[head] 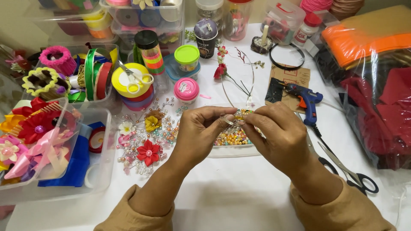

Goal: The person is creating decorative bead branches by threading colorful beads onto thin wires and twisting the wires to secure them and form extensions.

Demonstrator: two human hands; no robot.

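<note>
Two hands meet at the middle of the head view, and I see both pinching the same small thing. My left hand comes in from seven o'clock, its fingertips pressed together on a bit of the thin wire hoop; my right hand comes in from five o'clock, thumb and forefinger closed on the same spot, just beside the left fingertips. What exactly sits between the fingers is too small to tell, though something beaded and yellowish shows there. The hoop rises from the pinch toward twelve o'clock, with a red flower sprig lying inside its arc.

Directly under the hands, a clear tray of mixed beads rests on the white table. At nine o'clock from the hands lie a red fabric flower and beaded wire sprays. Farther at nine o'clock, a clear bin holds ribbon flowers. At ten o'clock, small scissors lie on a stack of tape rolls, near a pink-lidded jar. At two o'clock from the hands, a blue glue gun rests on brown card. At four o'clock, black-handled scissors lie near my right wrist, apart from it.
</note>
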